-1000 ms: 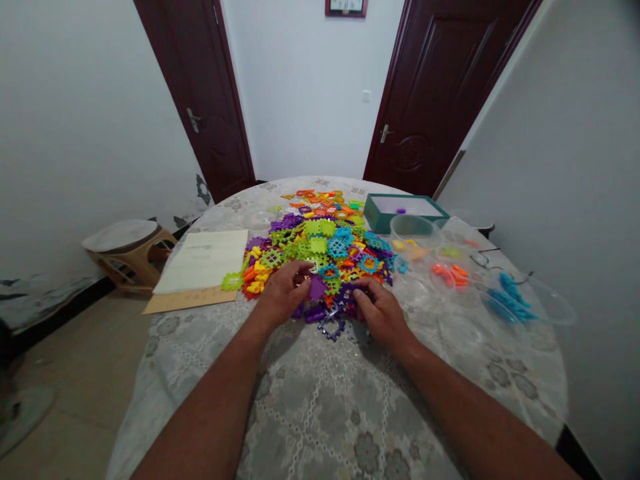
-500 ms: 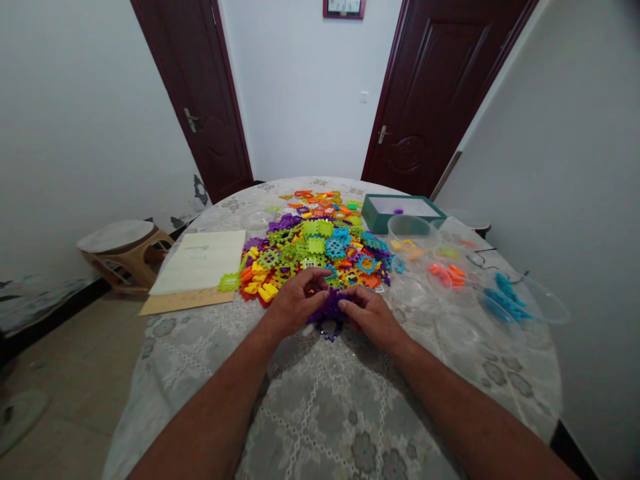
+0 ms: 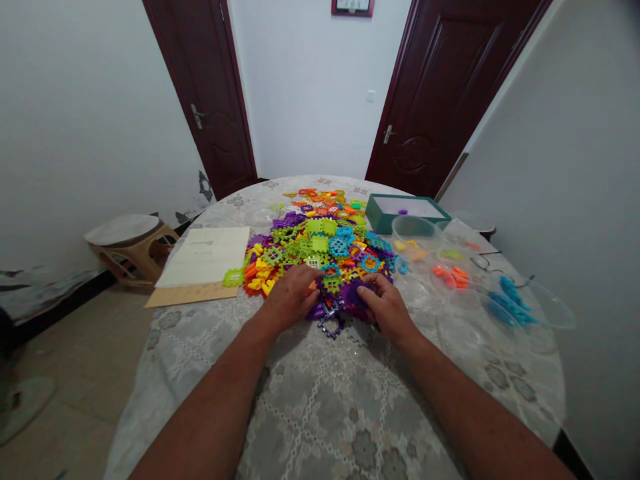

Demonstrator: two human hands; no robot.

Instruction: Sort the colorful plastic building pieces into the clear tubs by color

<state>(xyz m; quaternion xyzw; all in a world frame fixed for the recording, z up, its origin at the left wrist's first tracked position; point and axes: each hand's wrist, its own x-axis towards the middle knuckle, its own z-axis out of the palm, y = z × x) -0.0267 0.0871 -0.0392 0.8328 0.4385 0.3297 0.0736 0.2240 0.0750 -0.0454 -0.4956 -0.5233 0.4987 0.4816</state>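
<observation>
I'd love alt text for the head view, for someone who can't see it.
A person's right hand holds a purple piece at the near edge of a colorful heap of plastic pieces, the left hand near it. Pale paper and clear containers flank the heap.

Your left hand [image 3: 293,297] hiding part of the plastic heap [image 3: 320,245], your right hand [image 3: 386,305] covering a purple piece's [image 3: 352,298] edge, both forearms [image 3: 213,390] cropped below, wall frame [image 3: 353,7] cropped above, white paper [image 3: 204,257] with writing too small to read

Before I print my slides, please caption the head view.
Right hand holding a purple piece, left hand at a heap of colourful plastic pieces.
</observation>
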